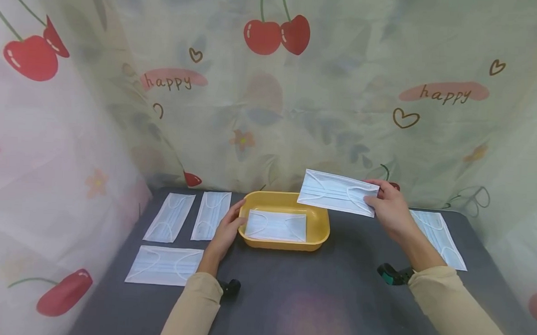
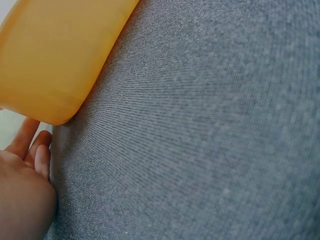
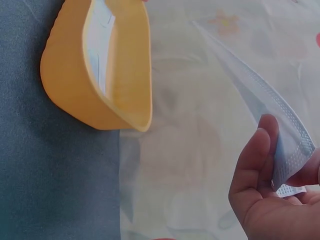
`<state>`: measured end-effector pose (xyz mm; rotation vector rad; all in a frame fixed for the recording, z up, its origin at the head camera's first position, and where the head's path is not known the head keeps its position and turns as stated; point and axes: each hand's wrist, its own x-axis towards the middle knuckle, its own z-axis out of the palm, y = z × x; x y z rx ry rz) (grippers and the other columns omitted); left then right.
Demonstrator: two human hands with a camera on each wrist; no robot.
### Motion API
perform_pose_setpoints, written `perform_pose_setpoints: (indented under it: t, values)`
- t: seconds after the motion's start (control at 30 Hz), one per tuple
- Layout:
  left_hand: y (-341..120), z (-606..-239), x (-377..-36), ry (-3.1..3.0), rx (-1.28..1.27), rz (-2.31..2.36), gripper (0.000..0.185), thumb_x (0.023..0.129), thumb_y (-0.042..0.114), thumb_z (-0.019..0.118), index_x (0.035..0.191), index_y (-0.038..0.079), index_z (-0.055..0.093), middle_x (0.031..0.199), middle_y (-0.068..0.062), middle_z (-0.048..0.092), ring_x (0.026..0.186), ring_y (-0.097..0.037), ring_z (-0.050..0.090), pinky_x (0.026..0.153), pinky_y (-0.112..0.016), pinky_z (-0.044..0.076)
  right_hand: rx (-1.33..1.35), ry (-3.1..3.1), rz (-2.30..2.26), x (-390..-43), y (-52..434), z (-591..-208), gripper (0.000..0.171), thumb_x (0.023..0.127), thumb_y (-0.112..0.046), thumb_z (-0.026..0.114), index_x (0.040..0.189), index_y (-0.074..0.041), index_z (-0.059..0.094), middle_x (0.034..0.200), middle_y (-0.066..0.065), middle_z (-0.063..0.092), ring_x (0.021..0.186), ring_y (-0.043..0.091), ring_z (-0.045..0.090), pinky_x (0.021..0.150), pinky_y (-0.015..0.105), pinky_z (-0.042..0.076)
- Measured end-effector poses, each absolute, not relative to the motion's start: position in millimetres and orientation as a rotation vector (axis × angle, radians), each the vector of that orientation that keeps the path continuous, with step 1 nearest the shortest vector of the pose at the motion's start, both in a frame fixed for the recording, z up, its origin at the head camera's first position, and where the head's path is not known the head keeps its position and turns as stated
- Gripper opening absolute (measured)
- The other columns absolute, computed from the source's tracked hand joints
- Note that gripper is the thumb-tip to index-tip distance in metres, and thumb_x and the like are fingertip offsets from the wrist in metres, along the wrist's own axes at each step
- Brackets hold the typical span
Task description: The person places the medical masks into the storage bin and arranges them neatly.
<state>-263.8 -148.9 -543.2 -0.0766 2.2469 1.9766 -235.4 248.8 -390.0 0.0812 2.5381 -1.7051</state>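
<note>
Figure: My right hand [image 1: 390, 209] pinches a face mask [image 1: 337, 192] by its right end, held level above the yellow tray's [image 1: 319, 234] far right corner; its long axis runs left–right, the tray lying down-left. My left hand [image 1: 226, 230], fingers relaxed, rests against the tray's left wall on the table [image 1: 316, 299].
</note>
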Motion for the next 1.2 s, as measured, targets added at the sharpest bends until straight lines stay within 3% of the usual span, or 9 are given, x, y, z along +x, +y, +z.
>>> perform_pose_setpoints:
  t: [0.13,0.2,0.5,0.67,0.77,1.0,1.2]
  values:
    - [-150,-543,-264,2.243,-0.081,1.968,0.053,0.103,0.025,0.051,0.152,0.04,0.041,0.163,-0.006,0.039,0.154,-0.029,0.033,0.127,-0.056,0.022,0.089,2.521,-1.687,-240,240,-388,0.05,0.105,-0.01,0.043,0.155,-0.007,0.035,0.158,0.022,0.041,0.139,0.036,0.046,0.115,0.045,0.042]
    - [-150,-543,-264,2.242,-0.08,1.968,0.053,0.103,0.025,0.052,0.152,0.04,0.041,0.163,-0.006,0.039,0.154,-0.03,0.033,0.127,-0.056,0.022,0.092,2.507,-1.696,-242,235,-388,0.049,0.105,-0.009,0.042,0.154,-0.006,0.035,0.157,0.022,0.042,0.138,0.036,0.047,0.117,0.05,0.04]
    - [-149,-544,-266,2.264,-0.094,1.953,0.052,0.103,0.026,0.051,0.152,0.041,0.042,0.163,-0.005,0.039,0.154,-0.029,0.033,0.127,-0.056,0.022,0.085,2.465,-1.725,-252,217,-390,0.047,0.106,-0.009,0.039,0.153,-0.008,0.036,0.154,0.019,0.045,0.131,0.034,0.054,0.117,0.047,0.043]
    - [-148,-541,-267,2.293,-0.094,1.968,0.053,0.102,0.022,0.052,0.152,0.037,0.044,0.163,-0.007,0.041,0.154,-0.03,0.034,0.127,-0.054,0.023,0.05,2.469,-1.684,-257,209,-390,0.047,0.105,-0.006,0.039,0.152,-0.008,0.037,0.153,0.019,0.047,0.128,0.033,0.056,0.103,0.031,0.053]
    - [-147,-541,-268,2.3,-0.096,1.967,0.054,0.101,0.02,0.053,0.152,0.034,0.045,0.162,-0.01,0.042,0.153,-0.031,0.035,0.127,-0.054,0.024,0.052,2.472,-1.663,-259,202,-393,0.047,0.104,-0.005,0.038,0.151,-0.008,0.038,0.152,0.019,0.048,0.126,0.032,0.058,0.096,0.026,0.052]
    - [-147,-544,-269,2.256,-0.105,1.961,0.056,0.103,0.023,0.052,0.156,0.032,0.039,0.165,-0.012,0.037,0.155,-0.031,0.03,0.128,-0.054,0.02,0.051,2.449,-1.675,-261,181,-404,0.046,0.103,-0.003,0.036,0.149,-0.005,0.038,0.15,0.02,0.05,0.126,0.033,0.057,0.113,0.047,0.048]
    - [-147,-545,-269,2.256,-0.097,1.972,0.055,0.103,0.022,0.051,0.156,0.033,0.04,0.165,-0.012,0.037,0.155,-0.032,0.031,0.128,-0.055,0.021,0.03,2.423,-1.752,-265,166,-412,0.046,0.101,0.001,0.035,0.146,-0.002,0.041,0.148,0.021,0.051,0.128,0.034,0.055,0.116,0.05,0.044]
